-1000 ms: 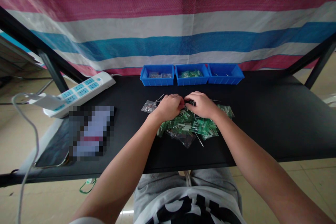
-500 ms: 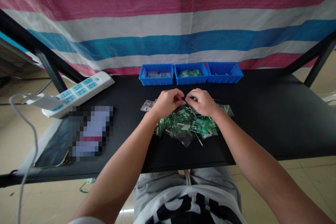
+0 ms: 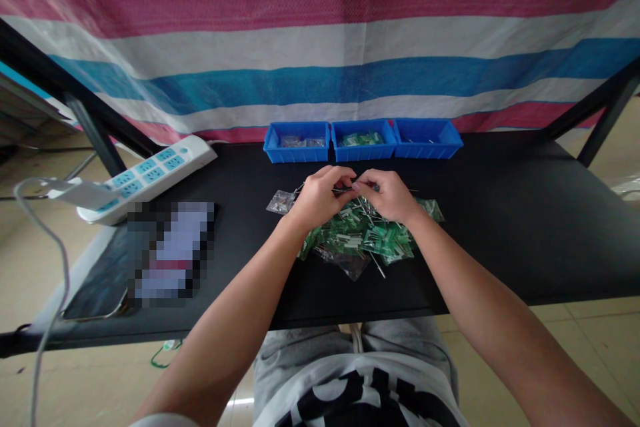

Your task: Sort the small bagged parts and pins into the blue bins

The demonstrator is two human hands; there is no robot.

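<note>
My left hand (image 3: 324, 195) and my right hand (image 3: 385, 195) meet over the far side of a pile of small green plastic packets (image 3: 345, 225). Both have their fingers bent and pinched together, the tips nearly touching. What is between them is too small to make out. Thin metal pins show among the packets, and one metal pin (image 3: 379, 265) sticks out at the near edge. A clear packet (image 3: 281, 201) lies beside my left hand, and another clear packet (image 3: 353, 265) lies under the front of the pile.
Behind the pile stand a left blue bin (image 3: 296, 152) with clear packets, a middle blue bin (image 3: 363, 153) with green packets, and a right blue bin (image 3: 430, 150) with a few thin pieces. A power strip (image 3: 195, 159) and a phone (image 3: 95, 287) lie left on the black table (image 3: 525, 227).
My fingertips have come closer together, the right hand shifting slightly left. The pile and bins look the same.
</note>
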